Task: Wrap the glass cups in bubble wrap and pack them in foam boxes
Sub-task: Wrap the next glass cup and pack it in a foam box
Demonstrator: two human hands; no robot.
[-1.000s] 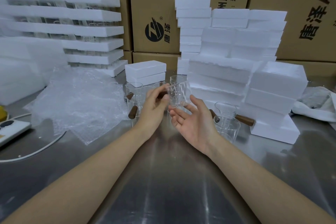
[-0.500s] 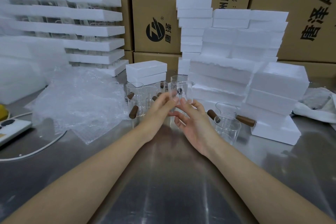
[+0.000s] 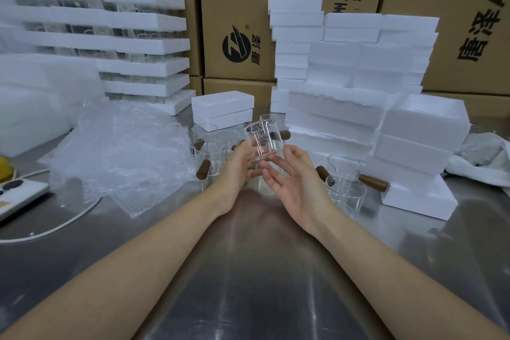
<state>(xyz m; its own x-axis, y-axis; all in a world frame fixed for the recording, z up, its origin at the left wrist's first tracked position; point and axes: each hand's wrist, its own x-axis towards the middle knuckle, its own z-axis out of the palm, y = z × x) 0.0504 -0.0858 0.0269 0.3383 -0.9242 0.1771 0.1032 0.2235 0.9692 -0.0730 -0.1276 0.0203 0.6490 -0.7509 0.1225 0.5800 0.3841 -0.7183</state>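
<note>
**Holding one bare glass cup tilted above the table**

Your left hand [image 3: 239, 165] grips the glass cup [image 3: 264, 141] at its lower side, raised off the table [image 3: 248, 270] straight ahead of you. Your right hand [image 3: 299, 182] lies open with the palm turned up and the fingers straight, fingertips at the cup's base.

Orientation: the cup's long axis leans, with the mouth up and slightly left and the base down toward your right hand.

Clearance: other cups [image 3: 209, 143] with brown handles stand just behind your left hand. Two more cups [image 3: 345, 188] stand near your right wrist, just beside the stacked foam boxes [image 3: 419, 132]. The bubble wrap [image 3: 118, 152] lies to your left, its near edge beside your left forearm. Bare table lies between your forearms and toward you.

Condition: the cup is clear and unwrapped, with faint markings on its wall. A brown handle shows just to its right. Whether that handle belongs to this cup cannot be told.
</note>
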